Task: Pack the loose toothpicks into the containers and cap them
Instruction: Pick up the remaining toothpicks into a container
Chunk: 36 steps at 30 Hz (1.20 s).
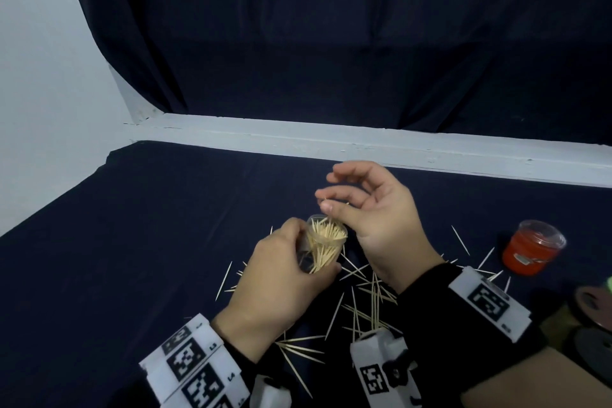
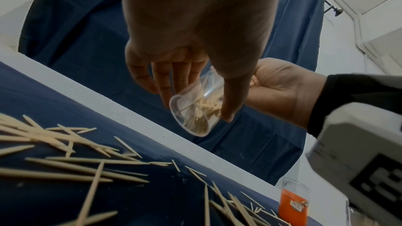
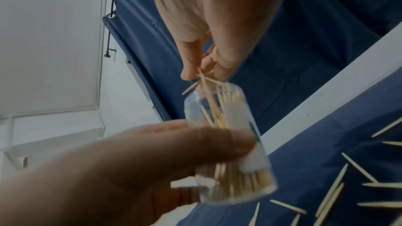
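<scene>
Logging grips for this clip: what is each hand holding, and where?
Left hand grips the clear container around its side wall. Right hand pinches a few toothpicks near their upper ends.

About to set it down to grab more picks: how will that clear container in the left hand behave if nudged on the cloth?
The clear container is tall and narrow, open-topped and part full of toothpicks, so it probably tips easily and would spill. It looks like thin plastic, likely light. Held by the left hand, it seems round-walled, so once on its side it may roll.
</scene>
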Each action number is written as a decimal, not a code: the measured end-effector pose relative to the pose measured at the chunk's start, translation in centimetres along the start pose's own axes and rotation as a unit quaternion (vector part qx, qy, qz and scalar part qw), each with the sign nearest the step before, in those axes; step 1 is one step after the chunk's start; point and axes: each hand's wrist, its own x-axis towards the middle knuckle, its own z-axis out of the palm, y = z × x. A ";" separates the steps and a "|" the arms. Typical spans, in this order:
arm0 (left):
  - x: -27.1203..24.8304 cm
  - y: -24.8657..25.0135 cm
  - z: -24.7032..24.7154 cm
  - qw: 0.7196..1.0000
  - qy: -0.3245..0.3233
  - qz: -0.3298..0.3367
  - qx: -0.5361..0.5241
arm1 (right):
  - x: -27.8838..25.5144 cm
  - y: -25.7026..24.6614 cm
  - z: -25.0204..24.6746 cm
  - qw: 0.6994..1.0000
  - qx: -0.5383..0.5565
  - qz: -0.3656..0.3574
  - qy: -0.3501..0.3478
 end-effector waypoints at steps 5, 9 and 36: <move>0.1 -0.1 -0.1 1.000 0.014 -0.012 -0.004 | -0.2 -0.8 -0.2 0.997 -0.030 -0.020 -0.068; 0.0 -0.2 -0.2 1.000 0.018 -0.009 0.002 | -0.2 -1.3 -0.2 0.988 -0.084 -0.024 -0.127; 0.1 -0.3 -0.2 1.000 0.016 0.014 0.013 | -1.1 -1.8 0.2 0.917 -0.309 -0.124 -0.218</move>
